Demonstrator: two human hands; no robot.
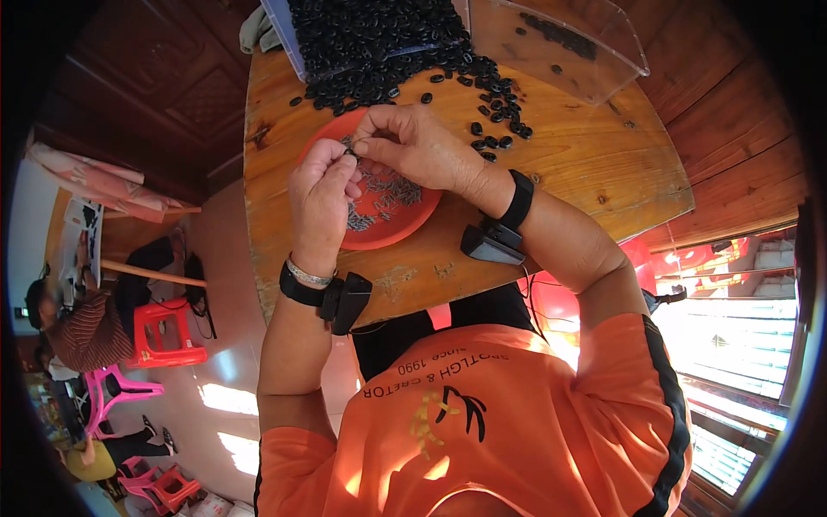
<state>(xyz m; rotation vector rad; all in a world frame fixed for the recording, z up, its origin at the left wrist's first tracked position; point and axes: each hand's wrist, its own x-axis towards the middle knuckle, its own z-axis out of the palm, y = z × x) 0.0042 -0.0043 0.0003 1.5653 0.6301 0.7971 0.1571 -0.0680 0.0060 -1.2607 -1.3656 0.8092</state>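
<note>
Both the left hand [319, 196] and right hand [424, 152] pinch one small dark piece [350, 152], its long axis indiscernible.

Daylight glares through the right-hand window [732, 340], and straight edges bend.

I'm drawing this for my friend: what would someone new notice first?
Probably the bright orange shirt, filling the lower middle. Next, the big heap of black pieces at the top. Between them, the left hand and right hand meet over a red bowl of small grey pins.
</note>
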